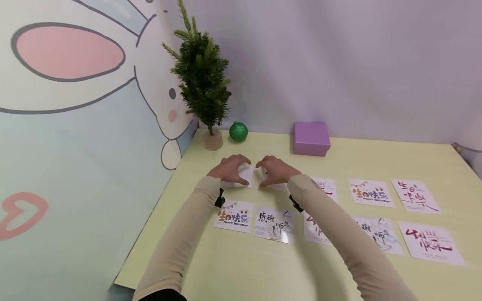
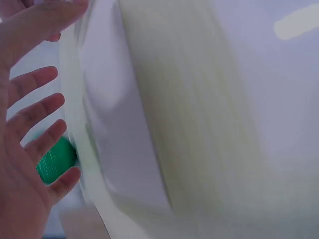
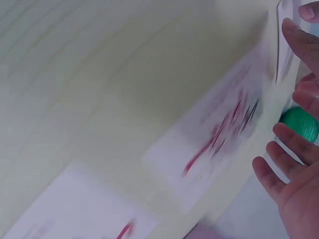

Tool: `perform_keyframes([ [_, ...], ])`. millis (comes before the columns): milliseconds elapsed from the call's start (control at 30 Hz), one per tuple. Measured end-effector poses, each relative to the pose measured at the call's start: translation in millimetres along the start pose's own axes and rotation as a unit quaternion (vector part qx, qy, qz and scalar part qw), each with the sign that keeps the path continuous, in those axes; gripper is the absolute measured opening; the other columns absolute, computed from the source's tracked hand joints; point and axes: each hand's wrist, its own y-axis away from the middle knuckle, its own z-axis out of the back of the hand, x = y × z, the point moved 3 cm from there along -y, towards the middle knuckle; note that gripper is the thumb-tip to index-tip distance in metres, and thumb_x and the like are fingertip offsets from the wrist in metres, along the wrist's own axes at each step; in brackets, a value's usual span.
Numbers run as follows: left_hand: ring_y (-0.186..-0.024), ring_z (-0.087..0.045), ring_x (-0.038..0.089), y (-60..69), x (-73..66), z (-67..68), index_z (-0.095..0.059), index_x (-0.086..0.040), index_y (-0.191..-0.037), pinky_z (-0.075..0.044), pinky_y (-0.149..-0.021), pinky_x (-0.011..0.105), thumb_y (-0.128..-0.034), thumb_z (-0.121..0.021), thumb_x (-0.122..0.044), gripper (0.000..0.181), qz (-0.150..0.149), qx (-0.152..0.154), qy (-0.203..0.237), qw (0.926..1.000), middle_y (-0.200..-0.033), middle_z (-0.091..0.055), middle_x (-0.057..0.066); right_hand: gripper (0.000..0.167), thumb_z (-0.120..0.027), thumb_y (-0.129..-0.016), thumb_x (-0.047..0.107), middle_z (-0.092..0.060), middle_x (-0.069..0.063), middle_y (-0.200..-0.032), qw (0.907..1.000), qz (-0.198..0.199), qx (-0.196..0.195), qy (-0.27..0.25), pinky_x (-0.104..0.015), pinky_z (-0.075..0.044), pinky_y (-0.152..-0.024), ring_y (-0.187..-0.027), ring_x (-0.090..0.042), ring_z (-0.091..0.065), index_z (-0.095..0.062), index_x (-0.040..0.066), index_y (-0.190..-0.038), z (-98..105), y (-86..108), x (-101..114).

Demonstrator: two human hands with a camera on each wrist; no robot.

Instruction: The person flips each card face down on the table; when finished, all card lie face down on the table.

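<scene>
My left hand [image 1: 230, 169] is at a white card [image 1: 246, 174] in the back row, fingers arched and thumb spread apart. In the left wrist view that card [image 2: 122, 129] lies beside the spread fingers, and the thumb tip is near its upper end. Facing it, my right hand [image 1: 278, 170] is over another card [image 1: 278, 187], partly hidden by the hand; its fingers are apart too. Nearer me lie a birthday card [image 1: 233, 216] with bunting and a card with black script [image 1: 275, 225]. Cards with red script [image 3: 219, 129] appear blurred in the right wrist view.
More cards lie to the right in two rows, among them a birthday card [image 1: 371, 193] and red-script cards [image 1: 431, 242]. Behind stand a small fir tree [image 1: 205, 79] on a wooden base, a green ball [image 1: 238, 131] and a purple box [image 1: 311, 139]. A wall borders the table's left edge.
</scene>
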Motion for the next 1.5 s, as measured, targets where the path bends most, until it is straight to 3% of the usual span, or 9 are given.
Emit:
perform_keyframes([
  [200,-0.136,-0.042,0.024,-22.9,-30.6,-11.8,-0.045,-0.019,-0.143,-0.034,-0.105,0.052,-0.0682,-0.084,-0.048,0.089,-0.034,0.032,-0.01,0.9988,-0.148,-0.045,0.003,0.09,-0.087,-0.067,0.04,-0.053,-0.021,-0.132,0.9983,-0.054,0.011,0.02,-0.051,-0.041,-0.103,-0.122,-0.039,-0.049,-0.047,0.005,-0.139,3,25.5,-26],
  [333,-0.131,-0.045,0.021,-30.5,-40.8,-20.1,-0.044,-0.018,-0.143,-0.037,-0.104,0.048,-0.0678,-0.085,-0.046,0.09,-0.034,0.04,-0.015,0.9985,-0.143,-0.049,0.003,0.106,-0.088,-0.064,0.044,-0.049,-0.024,-0.135,0.996,-0.086,0.022,0.012,-0.053,-0.039,-0.104,-0.125,-0.041,-0.045,-0.036,0.006,-0.147,-1,30.9,-33],
  [500,-0.129,-0.048,0.021,-36.3,-52.9,-19.9,-0.045,-0.016,-0.143,-0.038,-0.102,0.049,-0.0684,-0.085,-0.044,0.089,-0.037,0.039,-0.017,0.9984,-0.141,-0.051,0.004,0.112,-0.089,-0.06,0.047,-0.046,-0.023,-0.13,0.993,-0.113,0.026,0.023,-0.049,-0.042,-0.099,-0.119,-0.036,-0.043,-0.034,0.007,-0.149,-1,35.7,-37],
  [667,-0.13,-0.047,0.021,-40.6,-60.7,-20.8,-0.043,-0.016,-0.144,-0.037,-0.104,0.052,-0.0698,-0.084,-0.043,0.089,-0.034,0.045,-0.019,0.9982,-0.142,-0.051,0.004,0.107,-0.091,-0.058,0.045,-0.043,-0.019,-0.124,0.9932,-0.112,0.03,0.011,-0.044,-0.045,-0.09,-0.111,-0.03,-0.041,-0.042,0.005,-0.144,3,44.2,-37],
  [867,-0.129,-0.048,0.022,-44.0,-64.1,-22.3,-0.043,-0.014,-0.144,-0.037,-0.102,0.053,-0.0708,-0.084,-0.042,0.088,-0.039,0.036,-0.028,0.9982,-0.141,-0.051,0.004,0.094,-0.09,-0.059,0.039,-0.042,-0.019,-0.122,0.9946,-0.103,0.012,0.001,-0.044,-0.046,-0.09,-0.109,-0.029,-0.04,-0.051,0.002,-0.136,5,49.8,-37],
  [1033,-0.133,-0.046,0.019,-45.4,-75.8,-20.5,-0.044,-0.02,-0.143,-0.035,-0.103,0.056,-0.0673,-0.086,-0.045,0.09,-0.066,0.021,-0.009,0.9976,-0.145,-0.049,-0.001,0.11,-0.087,-0.061,0.039,-0.041,-0.02,-0.124,0.9965,-0.08,-0.015,0.016,-0.044,-0.045,-0.094,-0.113,-0.03,-0.039,-0.033,-0.001,-0.148,7,54.2,-39],
  [1200,-0.138,-0.04,0.015,-51.8,-93.2,-16.0,-0.04,-0.028,-0.143,-0.035,-0.104,0.054,-0.0686,-0.084,-0.046,0.089,-0.119,-0.004,-0.006,0.9929,-0.149,-0.045,-0.006,0.128,-0.086,-0.06,0.034,-0.036,-0.026,-0.135,0.995,-0.072,-0.056,-0.042,-0.051,-0.041,-0.101,-0.123,-0.036,-0.037,-0.006,0.004,-0.155,21,61.8,-37],
  [1367,-0.129,-0.047,0.018,-55.6,-103.5,-11.4,-0.038,-0.03,-0.148,-0.038,-0.102,0.054,-0.0711,-0.081,-0.049,0.09,-0.137,-0.003,-0.012,0.9904,-0.144,-0.045,0.001,0.132,-0.086,-0.062,0.037,-0.021,-0.028,-0.151,0.9907,-0.067,-0.06,-0.102,-0.058,-0.038,-0.104,-0.136,-0.041,-0.03,0.005,0.014,-0.156,30,70.8,-45],
  [1500,-0.121,-0.052,0.023,-57.2,-105.7,-1.8,-0.049,-0.022,-0.133,-0.039,-0.103,0.051,-0.0701,-0.084,-0.043,0.075,-0.139,-0.043,0.09,0.9854,-0.132,-0.05,0.005,0.133,-0.089,-0.062,0.034,-0.029,-0.022,-0.151,0.9815,-0.058,-0.084,-0.162,-0.057,-0.037,-0.105,-0.136,-0.039,-0.035,0.003,0.016,-0.156,32,78.4,-57],
])
